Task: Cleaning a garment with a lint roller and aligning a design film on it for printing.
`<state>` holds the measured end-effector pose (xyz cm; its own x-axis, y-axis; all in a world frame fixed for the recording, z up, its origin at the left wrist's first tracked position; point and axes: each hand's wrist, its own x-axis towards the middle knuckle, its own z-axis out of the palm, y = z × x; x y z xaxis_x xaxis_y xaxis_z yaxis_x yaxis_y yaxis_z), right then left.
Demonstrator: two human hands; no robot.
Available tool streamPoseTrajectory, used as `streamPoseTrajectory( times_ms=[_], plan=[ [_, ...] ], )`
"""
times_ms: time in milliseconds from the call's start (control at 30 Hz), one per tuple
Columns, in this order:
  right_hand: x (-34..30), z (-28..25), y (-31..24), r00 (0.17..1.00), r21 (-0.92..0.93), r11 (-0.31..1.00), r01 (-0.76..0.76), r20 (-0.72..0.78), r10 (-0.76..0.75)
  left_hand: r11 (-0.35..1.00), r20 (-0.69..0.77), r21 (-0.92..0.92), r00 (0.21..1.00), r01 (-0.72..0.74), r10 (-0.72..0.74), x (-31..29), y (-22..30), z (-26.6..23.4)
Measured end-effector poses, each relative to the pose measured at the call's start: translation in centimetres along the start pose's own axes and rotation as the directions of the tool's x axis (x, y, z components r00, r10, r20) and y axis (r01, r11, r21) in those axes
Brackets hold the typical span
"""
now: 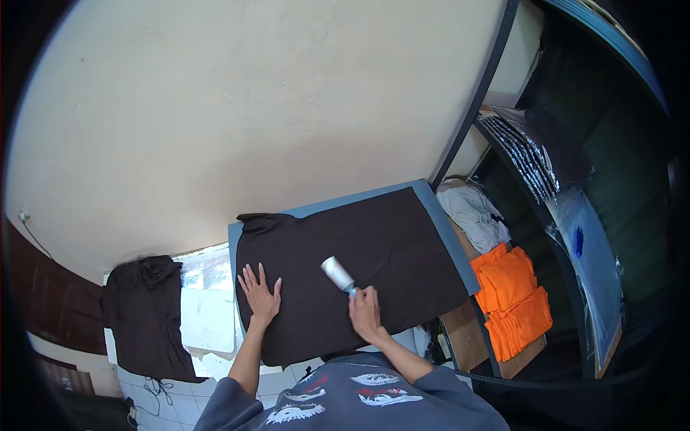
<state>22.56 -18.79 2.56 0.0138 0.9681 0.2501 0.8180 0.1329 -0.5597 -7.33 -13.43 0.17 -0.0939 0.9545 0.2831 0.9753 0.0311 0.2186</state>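
Observation:
A dark brown garment [323, 237], which looks like a shirt, lies spread flat over a blue-grey board [447, 241]. My left hand [261, 296] rests on its left part, palm down with the fingers spread. In my right hand [365, 314] is a lint roller [337, 274], gripped by its grey-blue handle. Its white roll lies over the middle of the cloth, pointing away and to the left. From this angle I cannot tell whether the roll touches the fabric.
Another dark garment [144, 316] hangs over a white surface [208, 309] at the left. Folded orange cloth [512, 298] and a pale cloth [474, 215] fill shelves on the right. Plastic-wrapped packs [521, 154] sit above them. A black post [476, 93] stands beside the board, and a wall rises behind.

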Motion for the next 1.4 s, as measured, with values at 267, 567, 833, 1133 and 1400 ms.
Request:
streamPoseTrajectory(
  times_ms=[267, 567, 833, 1133, 1400],
  plan=[
    [6.6, -5.2, 12.2, 0.936, -0.246, 0.933, -0.262, -0.3, 0.183, 1.0, 0.005, -0.008, 1.0, -0.007, 0.007, 0.2, -0.2, 0.0],
    [4.2, -8.9, 11.6, 0.957, 0.031, 0.982, -0.186, -0.221, 0.188, 0.982, -0.015, -0.16, 0.995, -0.104, 0.103, -5.9, 5.1, -3.0],
    [-5.9, -4.4, 3.2, 0.999, 0.141, 0.99, 0.032, 0.015, -0.035, 0.994, 0.14, -0.093, 0.988, -0.055, 0.068, -11.2, 8.4, -4.1],
    [-5.0, -5.1, 6.9, 0.996, -0.09, 0.996, -0.017, -0.083, 0.009, 1.0, 0.152, 0.028, 0.988, 0.011, -0.016, -11.8, 8.1, -4.9],
    [1.0, -9.4, 16.2, 0.935, -0.238, 0.928, -0.286, -0.283, 0.215, 0.999, 0.148, 0.05, 0.989, 0.02, -0.028, -12.2, 8.1, -4.8]
  ],
)
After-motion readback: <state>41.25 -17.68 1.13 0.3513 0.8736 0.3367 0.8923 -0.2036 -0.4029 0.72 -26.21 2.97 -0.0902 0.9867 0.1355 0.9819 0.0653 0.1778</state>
